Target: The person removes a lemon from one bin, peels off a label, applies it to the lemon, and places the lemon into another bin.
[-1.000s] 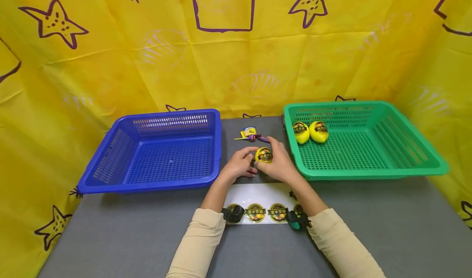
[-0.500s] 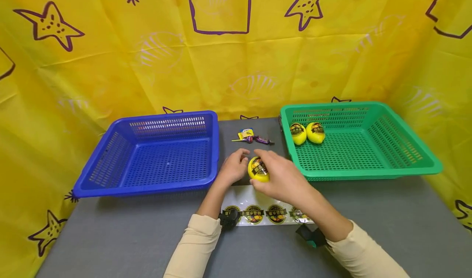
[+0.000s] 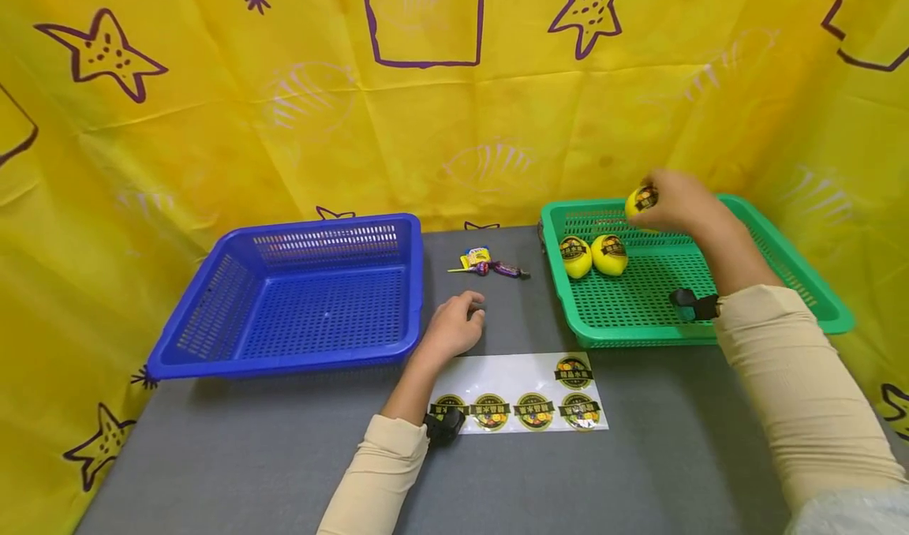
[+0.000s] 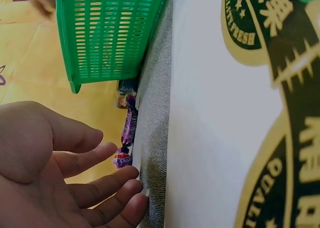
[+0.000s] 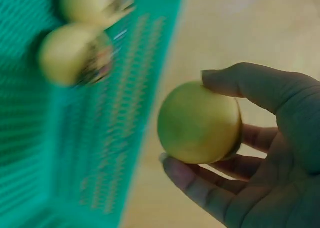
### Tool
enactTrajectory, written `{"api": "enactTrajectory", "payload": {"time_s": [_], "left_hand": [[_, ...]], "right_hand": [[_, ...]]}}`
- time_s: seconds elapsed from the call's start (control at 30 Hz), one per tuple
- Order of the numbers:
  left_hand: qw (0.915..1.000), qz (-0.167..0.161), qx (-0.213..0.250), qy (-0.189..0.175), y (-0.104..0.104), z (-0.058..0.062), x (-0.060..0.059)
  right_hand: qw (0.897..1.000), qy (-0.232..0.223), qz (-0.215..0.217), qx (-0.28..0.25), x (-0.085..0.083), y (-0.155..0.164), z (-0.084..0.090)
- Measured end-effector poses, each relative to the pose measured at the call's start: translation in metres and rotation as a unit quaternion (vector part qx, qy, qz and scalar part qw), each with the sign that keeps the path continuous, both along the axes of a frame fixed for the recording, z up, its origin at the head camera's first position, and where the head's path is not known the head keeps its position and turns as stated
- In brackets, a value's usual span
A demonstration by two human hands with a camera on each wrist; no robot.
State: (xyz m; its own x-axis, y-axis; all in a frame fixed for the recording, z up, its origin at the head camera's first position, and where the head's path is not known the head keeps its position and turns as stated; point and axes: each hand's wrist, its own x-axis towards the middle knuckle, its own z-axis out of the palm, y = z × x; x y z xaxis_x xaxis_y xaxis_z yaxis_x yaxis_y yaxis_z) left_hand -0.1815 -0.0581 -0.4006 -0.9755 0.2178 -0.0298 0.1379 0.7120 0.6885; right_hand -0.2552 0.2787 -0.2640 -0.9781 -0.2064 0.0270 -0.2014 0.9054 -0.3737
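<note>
Over the far rim of the green perforated plastic basket point(image 3: 781, 298), the person's right hand point(image 3: 675, 202) holds a small round yellow fruit with a dark round sticker point(image 3: 641, 201), thumb on top and fingers curled beneath it, as the right wrist view shows point(image 5: 199, 122); the fruit hangs in the air above the basket's back wall, not yet inside; two more stickered yellow fruits point(image 3: 593, 255) sit side by side on the basket floor near its left wall; the left hand point(image 3: 454, 330) rests on the grey table point(image 3: 248, 448) with fingers relaxed and spread, holding nothing, just beside a white sheet of round dark stickers point(image 3: 521, 397); a few wrapped sweets point(image 3: 490, 264) lie on the table between this basket and the empty blue perforated plastic basket point(image 3: 234, 282).

Judging from this, the fruit sits close to the back edge; released here, it could strike the rim and roll off behind the basket; dropped from this height, it might bounce or knock the two fruits below; the smooth round skin could also slip from a light fingertip hold.
</note>
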Motion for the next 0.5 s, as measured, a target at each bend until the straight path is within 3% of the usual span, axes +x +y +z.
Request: {"api": "enactTrajectory", "payload": {"time_s": [0.1,0.23,0.33,0.5], "left_hand": [[0.9999,-0.001,-0.012,0.008,-0.001,0.000,0.001],[0.9997,-0.003,-0.019,0.013,-0.001,-0.001,0.003],[0.9997,-0.006,-0.021,0.010,0.000,-0.003,0.004],[0.9996,-0.008,-0.027,0.007,0.003,-0.004,0.005]], "right_hand": [[0.996,-0.092,-0.005,0.021,-0.015,0.014,-0.020],[0.977,-0.210,-0.030,0.020,-0.024,0.021,-0.044],[0.971,-0.235,-0.047,0.017,-0.026,0.022,-0.057],[0.977,-0.203,-0.056,0.030,-0.029,0.023,-0.068]]}}
